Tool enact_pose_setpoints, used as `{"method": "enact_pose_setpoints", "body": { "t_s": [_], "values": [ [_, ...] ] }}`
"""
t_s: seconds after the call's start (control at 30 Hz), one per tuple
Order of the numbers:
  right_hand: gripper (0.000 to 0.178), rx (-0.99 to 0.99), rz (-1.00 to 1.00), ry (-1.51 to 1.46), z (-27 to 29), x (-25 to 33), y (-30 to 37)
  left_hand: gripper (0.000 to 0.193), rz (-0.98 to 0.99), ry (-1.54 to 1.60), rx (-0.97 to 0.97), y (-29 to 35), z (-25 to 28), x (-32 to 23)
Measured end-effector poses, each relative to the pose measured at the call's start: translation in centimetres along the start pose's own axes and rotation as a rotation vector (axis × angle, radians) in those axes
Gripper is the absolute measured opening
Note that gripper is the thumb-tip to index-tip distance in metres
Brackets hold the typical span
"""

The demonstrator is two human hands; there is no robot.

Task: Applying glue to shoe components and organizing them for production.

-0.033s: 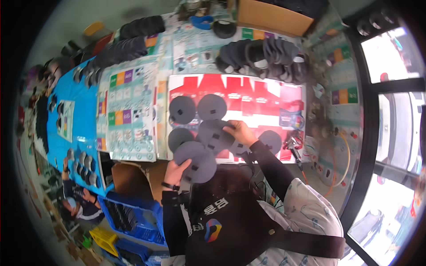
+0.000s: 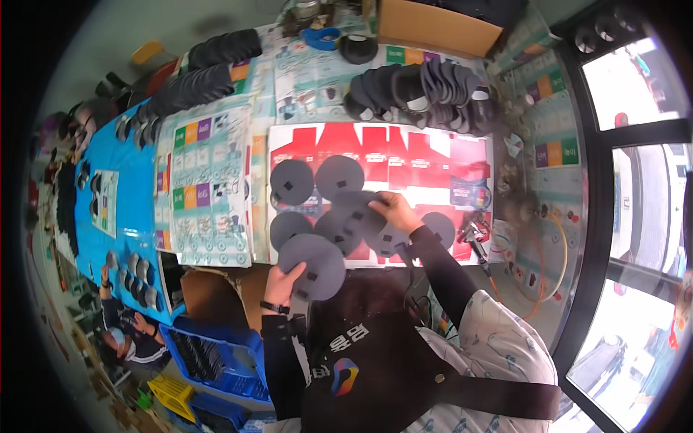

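Note:
My left hand is closed on the edge of a dark grey disc with a small black square on it. It is held at the near edge of a red-and-white printed board, and part of another disc seems to show behind it. My right hand pinches the rim of a second grey disc, blurred by motion. This one hangs over a flat grey disc on the board. Other such discs lie at the board's left, one behind another, and a disc beside them.
Rows of dark curved pieces stand at the back of the table. A corded hand tool lies at the board's right edge. Blue crates stand at lower left, near a co-worker at a blue table.
My right hand has shifted slightly right and away from me with its disc, uncovering more of the disc below. My left hand keeps its disc. The whole view has moved a little.

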State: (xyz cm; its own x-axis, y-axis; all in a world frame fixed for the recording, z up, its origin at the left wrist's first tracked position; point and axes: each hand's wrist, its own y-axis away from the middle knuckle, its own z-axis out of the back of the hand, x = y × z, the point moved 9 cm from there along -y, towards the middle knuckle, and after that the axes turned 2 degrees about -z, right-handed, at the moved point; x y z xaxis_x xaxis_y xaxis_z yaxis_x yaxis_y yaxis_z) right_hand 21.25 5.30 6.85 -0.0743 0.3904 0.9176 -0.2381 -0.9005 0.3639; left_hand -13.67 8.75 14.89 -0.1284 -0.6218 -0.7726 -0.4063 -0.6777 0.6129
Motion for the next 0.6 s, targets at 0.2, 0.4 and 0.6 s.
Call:
{"method": "enact_pose_setpoints", "body": {
  "t_s": [0.2, 0.4, 0.6],
  "values": [
    [0.028, -0.145, -0.201, -0.171, 10.9, -5.7, -2.6, 0.038, 0.025, 0.103, -0.104, 0.6, 2.4, 2.0],
    [0.031, -0.057, -0.251, -0.049, 11.2, -7.4, -6.0, 0.038, 0.034, 0.114, -0.162, 1.7, 2.6, 1.8],
    [0.032, -0.045, -0.243, 0.052, 10.8, -8.0, -7.5, 0.04, 0.028, 0.148, -0.207, 2.5, 2.3, 2.2]
  ]
}}
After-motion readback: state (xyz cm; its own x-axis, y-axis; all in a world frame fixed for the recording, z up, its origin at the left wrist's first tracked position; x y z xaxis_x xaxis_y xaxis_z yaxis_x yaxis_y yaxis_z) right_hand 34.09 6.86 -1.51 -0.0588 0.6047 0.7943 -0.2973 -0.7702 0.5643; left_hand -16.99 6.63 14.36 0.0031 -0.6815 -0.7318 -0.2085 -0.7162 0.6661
